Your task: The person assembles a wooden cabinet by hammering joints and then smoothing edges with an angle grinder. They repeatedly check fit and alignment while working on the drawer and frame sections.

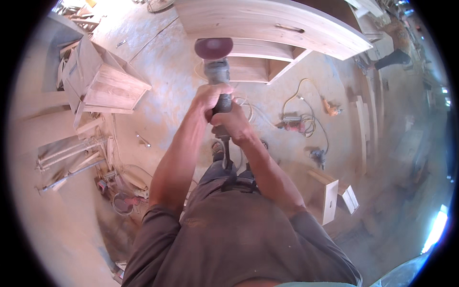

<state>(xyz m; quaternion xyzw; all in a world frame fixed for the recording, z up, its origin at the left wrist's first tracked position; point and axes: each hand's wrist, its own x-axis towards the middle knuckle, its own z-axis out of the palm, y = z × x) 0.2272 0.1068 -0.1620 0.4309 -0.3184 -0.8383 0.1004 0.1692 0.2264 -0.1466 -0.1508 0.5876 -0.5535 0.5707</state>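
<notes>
Both my hands are wrapped round a dark angle grinder [217, 71] held out in front of me. My left hand [206, 99] grips it nearer the head, and my right hand [233, 120] closes round the body just behind. A reddish-brown sanding disc [213, 48] on its front end looks smeared and sits at the lower edge of a pale wooden panel [248, 21]. Whether the disc touches the wood I cannot tell. That panel, with a slot-shaped cutout, belongs to a wooden cabinet [282, 67] with open compartments. A cord trails from the grinder's rear toward my legs.
On the left stands another wooden cabinet [112, 86], with clamps [71, 167] below it. Corded power tools, one orange [331, 107] and one red [294, 126], lie on the floor at right among loose hoses. Wooden box pieces [330, 201] and long boards [362, 129] are farther right.
</notes>
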